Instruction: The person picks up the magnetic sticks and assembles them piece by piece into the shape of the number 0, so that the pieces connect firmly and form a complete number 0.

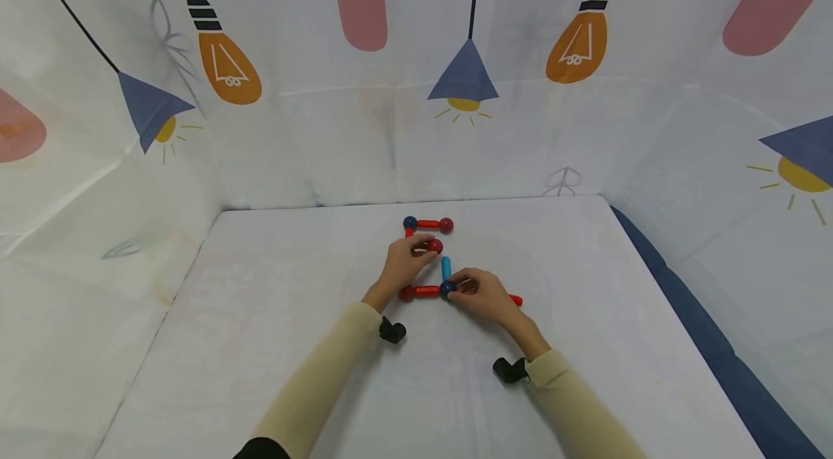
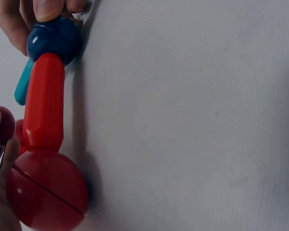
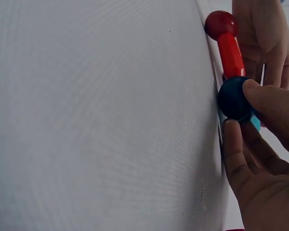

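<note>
My left hand [image 1: 402,264] pinches a red ball [image 1: 434,246] between thumb and fingers; the same ball shows at the left edge of the left wrist view. Thumb and fingertips of my right hand [image 1: 483,294] grip a dark blue ball [image 3: 234,98]. From that ball a red rod [image 2: 45,101] runs to another red ball [image 2: 47,190] lying on the table. A light blue rod [image 1: 445,268] also extends from the dark blue ball, towards the back. Beyond my left hand, a second dark blue ball [image 1: 410,222] joins a red rod [image 1: 428,224] ending in a red ball [image 1: 445,225].
A short red rod [image 1: 408,233] reaches from the far dark blue ball towards my left hand, which partly hides it. Past my right hand the end of a red rod [image 1: 516,301] sticks out. The white table [image 1: 260,343] meets a lamp-patterned cloth [image 1: 403,148] behind.
</note>
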### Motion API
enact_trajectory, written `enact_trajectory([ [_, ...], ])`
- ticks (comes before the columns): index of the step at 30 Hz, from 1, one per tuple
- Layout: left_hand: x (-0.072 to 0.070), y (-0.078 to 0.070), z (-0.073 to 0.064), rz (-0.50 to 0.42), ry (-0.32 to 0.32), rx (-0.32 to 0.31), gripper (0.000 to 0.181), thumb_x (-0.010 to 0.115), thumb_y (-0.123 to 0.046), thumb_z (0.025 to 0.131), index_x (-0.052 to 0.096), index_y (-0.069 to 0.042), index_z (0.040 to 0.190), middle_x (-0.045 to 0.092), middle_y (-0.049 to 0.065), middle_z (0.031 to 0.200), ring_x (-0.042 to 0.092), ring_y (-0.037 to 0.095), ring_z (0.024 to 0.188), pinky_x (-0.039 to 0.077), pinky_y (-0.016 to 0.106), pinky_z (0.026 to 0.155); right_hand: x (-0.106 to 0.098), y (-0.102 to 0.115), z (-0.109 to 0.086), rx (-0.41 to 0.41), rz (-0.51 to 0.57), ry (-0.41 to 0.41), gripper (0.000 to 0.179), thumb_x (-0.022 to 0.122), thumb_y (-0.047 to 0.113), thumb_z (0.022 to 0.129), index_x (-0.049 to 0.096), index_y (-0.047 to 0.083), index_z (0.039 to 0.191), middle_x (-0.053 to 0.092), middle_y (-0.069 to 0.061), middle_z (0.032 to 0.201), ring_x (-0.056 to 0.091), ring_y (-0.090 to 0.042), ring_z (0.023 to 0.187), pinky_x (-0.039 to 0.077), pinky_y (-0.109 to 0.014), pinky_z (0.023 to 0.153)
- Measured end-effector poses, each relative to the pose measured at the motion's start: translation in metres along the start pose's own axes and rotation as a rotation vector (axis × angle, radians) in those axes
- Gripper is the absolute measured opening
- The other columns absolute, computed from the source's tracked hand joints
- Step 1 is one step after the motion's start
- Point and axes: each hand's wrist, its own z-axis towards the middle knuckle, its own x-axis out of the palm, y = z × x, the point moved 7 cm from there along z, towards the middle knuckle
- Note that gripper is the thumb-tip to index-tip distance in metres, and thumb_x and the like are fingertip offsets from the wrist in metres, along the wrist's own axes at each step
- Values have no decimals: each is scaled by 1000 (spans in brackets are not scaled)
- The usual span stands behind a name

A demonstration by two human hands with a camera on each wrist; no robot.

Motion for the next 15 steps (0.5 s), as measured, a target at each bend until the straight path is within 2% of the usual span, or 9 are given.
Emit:
enact_trajectory([
  [15,9,0,4,-17,30,40,39,72,-8,96,66,0,133,72,14,127,69,28,118,57,35,96,1,-1,-3,-16,-14,-17,29,80,17,91,73,13,118,74,-3,111,69,-15,95,59,-35,87],
])
